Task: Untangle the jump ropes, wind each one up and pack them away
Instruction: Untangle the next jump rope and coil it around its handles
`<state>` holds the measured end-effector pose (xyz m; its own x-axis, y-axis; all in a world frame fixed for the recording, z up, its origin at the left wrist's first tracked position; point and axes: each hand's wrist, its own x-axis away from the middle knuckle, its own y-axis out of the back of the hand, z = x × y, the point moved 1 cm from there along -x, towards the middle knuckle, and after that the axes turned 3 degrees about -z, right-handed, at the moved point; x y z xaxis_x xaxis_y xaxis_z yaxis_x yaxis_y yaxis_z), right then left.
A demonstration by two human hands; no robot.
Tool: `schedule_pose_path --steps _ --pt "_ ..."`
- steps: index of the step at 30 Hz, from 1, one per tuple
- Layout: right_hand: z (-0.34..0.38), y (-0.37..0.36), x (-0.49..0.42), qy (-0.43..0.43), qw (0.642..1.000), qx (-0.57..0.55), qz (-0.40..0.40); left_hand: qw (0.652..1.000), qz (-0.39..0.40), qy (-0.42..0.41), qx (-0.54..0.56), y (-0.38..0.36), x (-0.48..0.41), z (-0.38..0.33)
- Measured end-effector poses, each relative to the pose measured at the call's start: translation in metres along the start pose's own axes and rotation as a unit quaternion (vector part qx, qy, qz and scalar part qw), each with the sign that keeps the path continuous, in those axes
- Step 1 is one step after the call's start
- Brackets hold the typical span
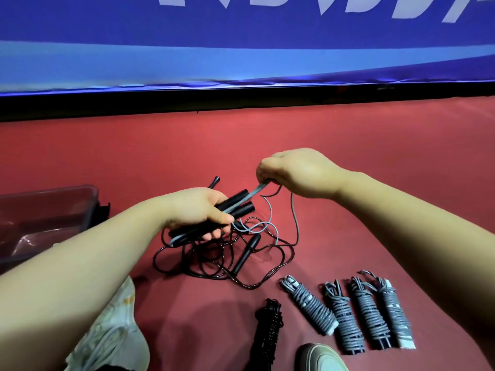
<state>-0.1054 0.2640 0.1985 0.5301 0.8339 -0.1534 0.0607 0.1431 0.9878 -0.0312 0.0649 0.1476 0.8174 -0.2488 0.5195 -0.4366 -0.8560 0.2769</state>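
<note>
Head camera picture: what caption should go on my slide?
Left hand grips black handles while right hand pinches grey rope; five wound ropes lie nearby.

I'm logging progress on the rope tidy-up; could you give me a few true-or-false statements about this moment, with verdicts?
1. The left hand grips black handles. True.
2. The right hand is empty. False: it pinches a grey cord.
3. Four wound grey ropes lie on the floor. True.
4. The tangled black rope sits in the plastic box. False: it lies on the floor, right of the box.
</note>
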Motion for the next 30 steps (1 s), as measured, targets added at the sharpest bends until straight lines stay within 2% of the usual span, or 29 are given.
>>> schedule_pose_path --steps 2,5,7,10,12,14,16,19,21,26,30 --pt "0.002 0.005 -0.004 0.03 0.999 -0.004 -0.022 0.999 0.025 0.004 -0.02 -0.006 -0.003 -0.001" --pt "0.001 0.008 -0.005 0.079 0.995 -0.047 0.04 0.999 0.045 0.01 -0.007 -0.009 -0.004 0.0" --pt "-0.002 0.006 -0.003 0.071 0.993 -0.071 0.068 0.998 0.056 0.01 0.016 -0.007 -0.001 0.003" --pt "-0.006 0.0 -0.003 0.038 0.995 -0.073 0.059 0.998 0.065 -0.007 0.012 -0.008 0.002 0.001" --pt "-0.008 -0.003 -0.007 -0.008 0.986 -0.141 0.088 0.998 0.065 -0.024 0.0 -0.011 0.004 -0.006" --pt "-0.013 -0.005 -0.008 -0.068 0.954 -0.257 0.137 0.996 0.071 -0.04 -0.02 -0.015 0.007 -0.014" --pt "-0.016 -0.012 -0.005 -0.107 0.904 -0.379 0.166 0.996 0.065 -0.066 -0.02 -0.016 0.01 -0.021" --pt "-0.017 -0.033 0.007 -0.155 0.803 -0.559 0.14 0.995 0.016 -0.095 0.013 -0.009 0.015 -0.029" --pt "-0.018 -0.049 0.014 -0.191 0.767 -0.602 0.11 0.995 -0.007 -0.094 0.026 -0.005 0.015 -0.028" --pt "-0.013 -0.068 0.022 -0.224 0.757 -0.612 0.041 0.987 -0.039 -0.066 0.143 -0.005 0.008 -0.019" --pt "-0.01 -0.076 0.027 -0.268 0.795 -0.544 -0.025 0.961 -0.075 -0.048 0.263 0.009 0.001 -0.014"
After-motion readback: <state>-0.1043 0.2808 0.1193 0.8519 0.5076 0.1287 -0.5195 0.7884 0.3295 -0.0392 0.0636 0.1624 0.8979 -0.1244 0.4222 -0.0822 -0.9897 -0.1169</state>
